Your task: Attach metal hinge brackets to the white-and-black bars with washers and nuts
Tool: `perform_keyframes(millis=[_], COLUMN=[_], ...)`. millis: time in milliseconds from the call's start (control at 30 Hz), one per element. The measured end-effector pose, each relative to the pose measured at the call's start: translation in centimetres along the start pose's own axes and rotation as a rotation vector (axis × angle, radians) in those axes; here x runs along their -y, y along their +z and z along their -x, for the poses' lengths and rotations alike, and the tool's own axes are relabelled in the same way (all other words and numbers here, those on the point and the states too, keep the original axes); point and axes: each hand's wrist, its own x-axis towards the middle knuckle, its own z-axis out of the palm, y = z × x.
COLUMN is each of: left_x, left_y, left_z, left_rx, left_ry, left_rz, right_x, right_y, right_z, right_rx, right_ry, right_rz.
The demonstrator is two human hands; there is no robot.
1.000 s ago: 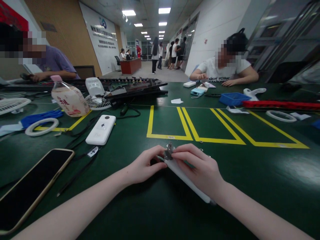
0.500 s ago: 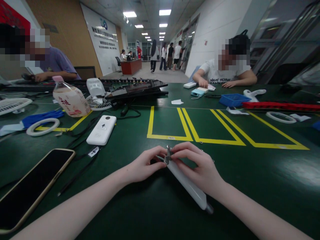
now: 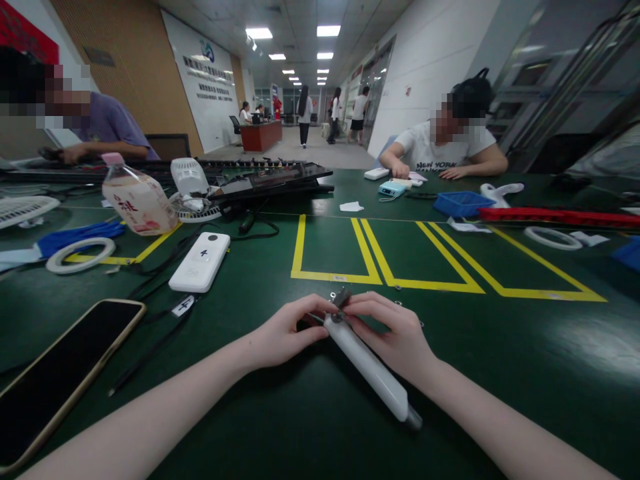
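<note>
A white tube-shaped object [image 3: 369, 368] lies slantwise on the green table, with a grey tip [image 3: 414, 419] at its near end. A small metal fitting [image 3: 341, 300] sits at its far end, between my two hands. My left hand [image 3: 295, 330] is closed, thumb and forefinger pinching at the fitting from the left. From the right, my right hand [image 3: 393, 330] has its fingertips pressed on the same fitting, its palm over the tube. The fingertips partly hide the fitting. A few small metal rings [image 3: 398, 287] lie just beyond my hands.
At left are a phone [image 3: 65, 377], a white power bank [image 3: 200, 262], a tape roll [image 3: 80, 256] and a drink bottle [image 3: 137, 197]. Yellow tape outlines [image 3: 335, 277] mark the table ahead. A blue basket [image 3: 463, 203] stands far right. Two people sit across the table.
The metal fitting has tilted over to the right at the tube's end. My hands stay at almost the same place, the right one a little further left. The view has shifted slightly.
</note>
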Motion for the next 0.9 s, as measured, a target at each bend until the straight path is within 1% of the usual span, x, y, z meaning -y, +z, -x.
perform_keyframes(millis=[200,367,467,567,667,800,900], left_x=[-0.1,0.0,-0.1,-0.1,-0.1,-0.1,-0.2], left_y=[-0.1,0.1,0.2,0.1,0.2,0.3,0.2], left_z=[0.0,-0.1,-0.1,-0.1,-0.1,0.0,0.1], left_rx=[0.018,0.006,0.013,0.027,0.044,0.048,0.044], left_ry=[-0.001,0.011,0.012,0.008,0.023,0.036,0.026], left_rz=[0.012,0.049,0.055,0.048,0.039,0.008,0.011], right_x=[0.0,0.4,0.6,0.6,0.2,-0.4,-0.7], right_y=[0.3,0.5,0.5,0.4,0.4,0.5,0.3], right_z=[0.1,0.0,-0.1,0.0,0.2,0.3,0.3], right_rx=[-0.023,-0.085,-0.095,-0.074,-0.057,-0.064,-0.043], right_ry=[-0.038,0.009,-0.01,-0.064,-0.151,-0.28,-0.383], right_rz=[-0.002,0.005,0.0,0.002,0.033,0.117,0.216])
